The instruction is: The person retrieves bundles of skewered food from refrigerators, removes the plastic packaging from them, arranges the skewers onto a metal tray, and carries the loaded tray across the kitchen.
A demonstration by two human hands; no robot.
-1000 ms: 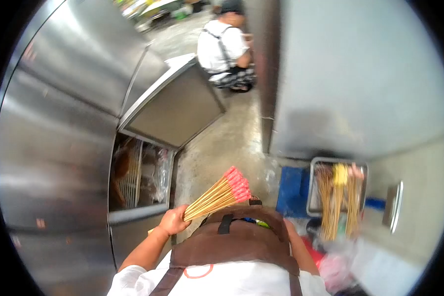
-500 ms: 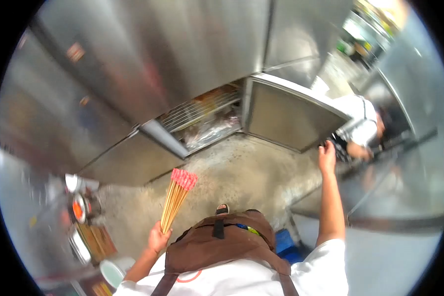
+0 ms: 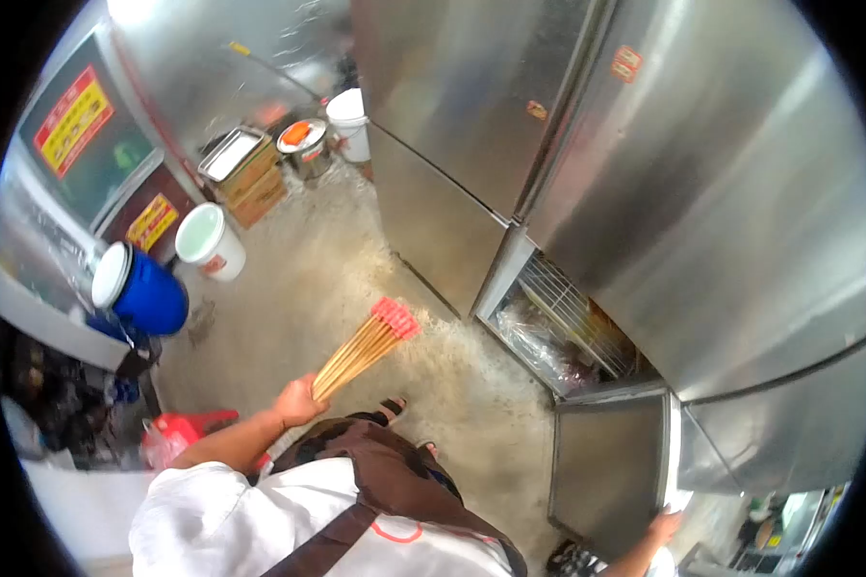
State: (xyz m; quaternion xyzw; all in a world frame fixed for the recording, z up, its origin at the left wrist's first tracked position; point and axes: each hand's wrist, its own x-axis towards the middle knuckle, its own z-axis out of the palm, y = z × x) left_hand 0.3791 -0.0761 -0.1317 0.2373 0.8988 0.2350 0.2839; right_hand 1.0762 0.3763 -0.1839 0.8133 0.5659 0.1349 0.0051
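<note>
My left hand (image 3: 300, 402) is closed round the lower ends of a bundle of thin wooden sticks (image 3: 358, 358). Pink pieces (image 3: 396, 318) cover their far ends, which point up and right over the floor. Low on the right, my right hand (image 3: 662, 526) is at the outer edge of an open steel cabinet door (image 3: 608, 462); its fingers are too small and blurred to make out. Behind that door, the open compartment shows a wire rack (image 3: 565, 300) and clear plastic-wrapped contents (image 3: 539, 338).
Tall steel cabinets (image 3: 702, 192) rise along the right. At the left stand a blue drum (image 3: 154, 293), a white bucket (image 3: 223, 258), cardboard boxes (image 3: 255, 195) with a metal tray, and a round pot (image 3: 310, 162). A red object (image 3: 188, 433) lies near my left arm.
The view has swung left, bringing the drum and buckets into sight. The stick bundle remains in my left hand. My right hand now meets the door's edge near the bottom of the view.
</note>
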